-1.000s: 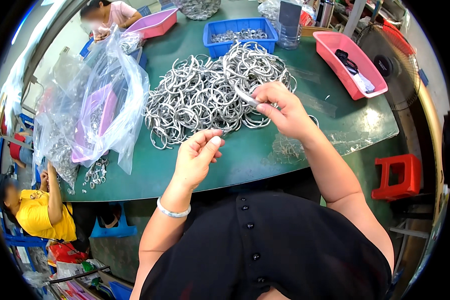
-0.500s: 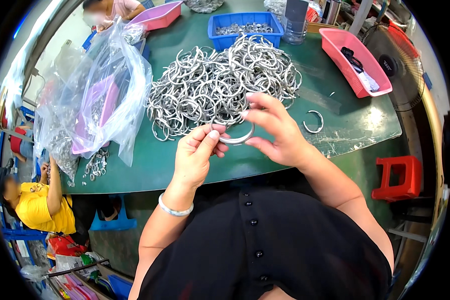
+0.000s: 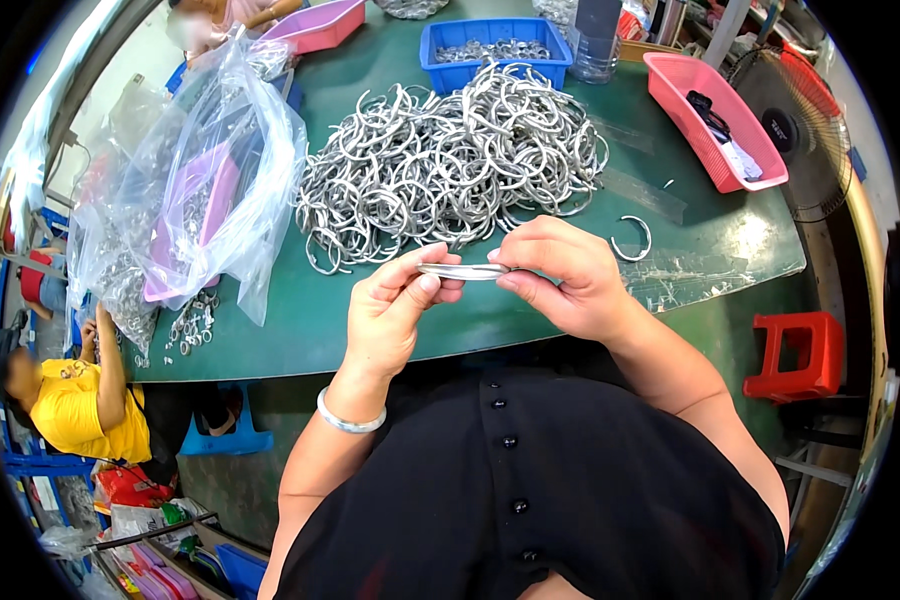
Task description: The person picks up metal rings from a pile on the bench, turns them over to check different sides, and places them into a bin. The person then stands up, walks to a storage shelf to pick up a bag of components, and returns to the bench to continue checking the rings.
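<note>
In front of my chest a silver-coloured open bangle (image 3: 467,271) is held level and seen nearly edge-on. My left hand (image 3: 385,305) pinches its left end between thumb and fingers. At the other end, the thumb and fingers of my right hand (image 3: 567,277) close on it. Just beyond both hands, a big heap of similar metal bangles (image 3: 440,170) lies on the green table (image 3: 370,345). One single open bangle (image 3: 649,240) rests apart, to the right of the heap.
Behind the heap stands a blue bin (image 3: 495,75) of small metal pieces. A pink basket (image 3: 710,125) sits far right, near a fan (image 3: 785,130). Clear plastic bags (image 3: 240,180) cover the left side. A red stool (image 3: 800,355) is right; a person in yellow (image 3: 85,410) works left.
My right hand has come in from open fingers to grip the bangle's right end. The bangle has turned from a visible curve to edge-on. My left hand keeps its hold.
</note>
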Tool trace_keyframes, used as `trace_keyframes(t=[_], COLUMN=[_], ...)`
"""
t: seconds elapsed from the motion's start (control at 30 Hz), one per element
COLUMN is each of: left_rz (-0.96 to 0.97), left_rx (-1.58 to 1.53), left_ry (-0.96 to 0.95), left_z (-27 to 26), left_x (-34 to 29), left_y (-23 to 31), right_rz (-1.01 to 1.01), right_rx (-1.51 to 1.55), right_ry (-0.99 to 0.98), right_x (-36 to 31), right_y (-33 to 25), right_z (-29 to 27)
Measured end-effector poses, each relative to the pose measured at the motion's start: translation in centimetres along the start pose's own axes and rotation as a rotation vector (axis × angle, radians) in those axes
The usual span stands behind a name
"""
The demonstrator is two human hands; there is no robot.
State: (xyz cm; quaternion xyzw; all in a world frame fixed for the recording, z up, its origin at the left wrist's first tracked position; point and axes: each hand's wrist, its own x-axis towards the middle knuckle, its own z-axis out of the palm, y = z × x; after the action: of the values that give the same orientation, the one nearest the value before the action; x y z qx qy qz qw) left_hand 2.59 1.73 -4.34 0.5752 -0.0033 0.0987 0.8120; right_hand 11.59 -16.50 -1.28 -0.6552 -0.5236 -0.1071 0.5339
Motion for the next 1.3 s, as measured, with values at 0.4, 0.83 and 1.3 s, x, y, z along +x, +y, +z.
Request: trace_keyframes(t=[0.4,0.83,1.3], left_rz=[0.297,0.543,-0.276], left_rx=[0.327,0.776,-0.322], left_ry=[-0.008,-0.076,0.097], left_z=[0.3,2.2,0.5], left_x=[-0.6,-1.1,-0.9], left_y=[0.4,2.6,1.9], right_rz=[0.086,0.535,0.803], right_rx=[0.009,0.460,0.769], right_ry=[0.019,-0.040,-0.122], right_x=[-0.8,-2.2,-1.8], right_y=[0.5,2.0,1.6], right_z=[-0.3,0.5,1.0])
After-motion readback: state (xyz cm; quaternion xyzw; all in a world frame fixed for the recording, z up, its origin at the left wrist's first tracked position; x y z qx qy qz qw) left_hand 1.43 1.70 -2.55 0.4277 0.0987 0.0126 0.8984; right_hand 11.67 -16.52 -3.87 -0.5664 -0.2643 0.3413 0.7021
